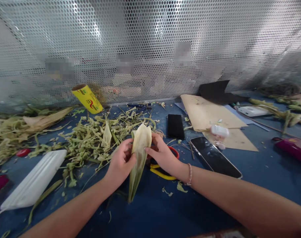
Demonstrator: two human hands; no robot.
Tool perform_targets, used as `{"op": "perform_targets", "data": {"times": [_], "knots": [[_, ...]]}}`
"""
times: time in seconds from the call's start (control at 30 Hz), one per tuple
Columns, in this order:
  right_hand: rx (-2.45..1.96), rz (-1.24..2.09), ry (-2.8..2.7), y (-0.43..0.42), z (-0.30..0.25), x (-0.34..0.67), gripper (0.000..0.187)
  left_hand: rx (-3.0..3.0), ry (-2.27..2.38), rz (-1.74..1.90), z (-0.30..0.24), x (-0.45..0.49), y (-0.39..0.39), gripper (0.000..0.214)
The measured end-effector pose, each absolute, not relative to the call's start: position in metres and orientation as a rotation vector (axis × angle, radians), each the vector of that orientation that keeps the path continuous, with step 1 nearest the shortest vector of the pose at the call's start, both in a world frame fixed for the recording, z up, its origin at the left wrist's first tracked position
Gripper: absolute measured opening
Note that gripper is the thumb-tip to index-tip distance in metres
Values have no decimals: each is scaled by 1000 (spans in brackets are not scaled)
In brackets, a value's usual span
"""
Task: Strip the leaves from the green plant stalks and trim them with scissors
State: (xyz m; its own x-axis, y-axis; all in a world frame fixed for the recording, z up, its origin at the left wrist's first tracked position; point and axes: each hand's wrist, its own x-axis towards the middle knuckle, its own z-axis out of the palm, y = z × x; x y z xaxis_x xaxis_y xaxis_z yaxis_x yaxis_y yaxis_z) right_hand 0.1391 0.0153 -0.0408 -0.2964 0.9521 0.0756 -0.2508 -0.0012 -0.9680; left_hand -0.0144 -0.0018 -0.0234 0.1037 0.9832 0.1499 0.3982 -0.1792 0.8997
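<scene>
A pale corn husk [140, 148], whitish at its broad top and greener toward its narrow lower end, stands nearly upright between my hands. My left hand [120, 163] pinches its left edge, thumb in front and fingers curled behind. On the other side my right hand [162, 153] grips the right edge, its thumb lying across the front. A beaded bracelet circles my right wrist. Just behind the husk lies a heap of shredded green husk scraps [88, 138]. Scissors with yellow and red handles [162, 172] rest partly hidden beneath my right hand.
Beyond lie a black phone [175, 126], a larger phone [216, 157], brown paper sheets [207, 112] and a white earbud case [219, 131]. A yellow tube [87, 99] leans against the perforated metal screen [150, 39]. A white power strip-like block [35, 180] sits left.
</scene>
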Motion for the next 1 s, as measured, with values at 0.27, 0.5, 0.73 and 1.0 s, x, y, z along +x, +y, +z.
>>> {"op": "perform_targets", "data": {"times": [0.27, 0.5, 0.73, 1.0], "knots": [[-824, 1428, -1249, 18, -43, 141, 63, 1726, 1467, 1045, -26, -19, -2, 41], [-803, 1201, -1555, 11, -45, 143, 45, 2258, 1411, 1089, -25, -20, -4, 31], [-866, 979, -1659, 10, -42, 144, 35, 2082, 1502, 1030, -22, -18, -6, 16], [-873, 1086, -1648, 8, -45, 143, 34, 1980, 1574, 1021, -22, -17, -4, 13]]}}
